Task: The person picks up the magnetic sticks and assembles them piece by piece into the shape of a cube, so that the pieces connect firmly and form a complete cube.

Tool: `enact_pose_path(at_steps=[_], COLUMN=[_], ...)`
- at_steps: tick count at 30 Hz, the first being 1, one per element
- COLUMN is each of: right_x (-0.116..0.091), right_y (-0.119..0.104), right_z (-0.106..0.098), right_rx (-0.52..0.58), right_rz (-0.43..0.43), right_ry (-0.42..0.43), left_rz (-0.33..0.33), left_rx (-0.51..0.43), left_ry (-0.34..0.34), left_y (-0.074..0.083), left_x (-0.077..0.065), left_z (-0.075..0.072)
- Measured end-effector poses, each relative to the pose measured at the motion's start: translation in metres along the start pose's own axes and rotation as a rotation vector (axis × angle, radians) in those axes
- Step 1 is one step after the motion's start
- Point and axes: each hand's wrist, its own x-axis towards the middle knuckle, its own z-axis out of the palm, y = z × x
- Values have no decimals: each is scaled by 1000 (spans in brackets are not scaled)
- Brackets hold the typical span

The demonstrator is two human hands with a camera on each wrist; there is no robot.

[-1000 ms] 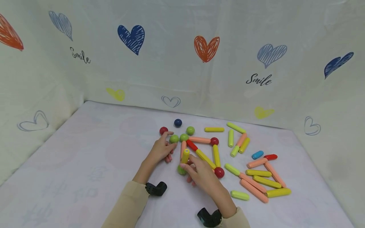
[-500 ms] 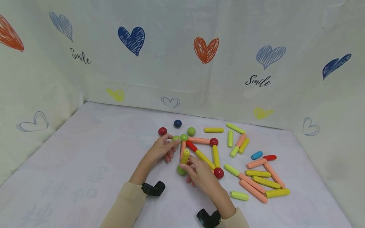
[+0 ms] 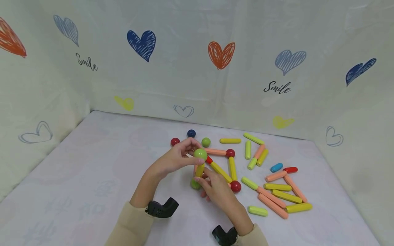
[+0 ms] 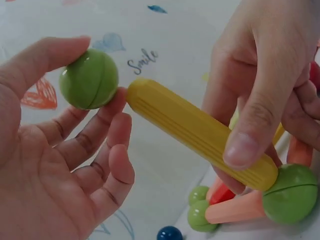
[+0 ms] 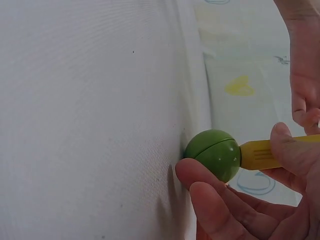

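Note:
My left hand [image 3: 173, 160] pinches a green ball [image 4: 89, 79] between thumb and fingers, just above the top end of an upright yellow stick [image 4: 182, 127]. In the left wrist view a small gap shows between ball and stick. My right hand [image 3: 221, 188] grips that stick near its foot, which meets another green ball [image 5: 214, 156] at a corner of a flat frame. The frame has salmon sticks [image 3: 216, 151], red balls [image 3: 235, 186], a yellow side stick [image 3: 232, 169] and a red-and-yellow diagonal [image 3: 221, 172]. My left hand hides its far left corner in the head view.
Behind my left hand lie a red ball [image 3: 175, 141], a dark blue ball [image 3: 191, 133] and a loose green ball [image 3: 206, 142]. Several loose sticks, including a blue piece [image 3: 276, 167] and a lime stick [image 3: 257, 210], lie right of the frame on the white table [image 3: 92, 177].
My left hand has taken hold of the green ball beside the frame's far left corner and lifted it over the yellow stick's top. My right hand stays in place on the stick.

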Motion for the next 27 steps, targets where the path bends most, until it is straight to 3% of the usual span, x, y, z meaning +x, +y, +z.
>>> enact_pose_path(at_steps=[6, 17, 27], right_x=[-1, -1, -6], right_y=[2, 2, 3], right_z=[0, 2, -10], right_rx=[-39, -66, -372], right_rz=[-17, -23, -55], right_ry=[-1, -26, 36], left_rz=[35, 64, 62], left_rx=[22, 26, 46], left_ry=[-44, -35, 66], left_y=[-3, -7, -8], left_x=[0, -4, -10], left_z=[3, 2, 9])
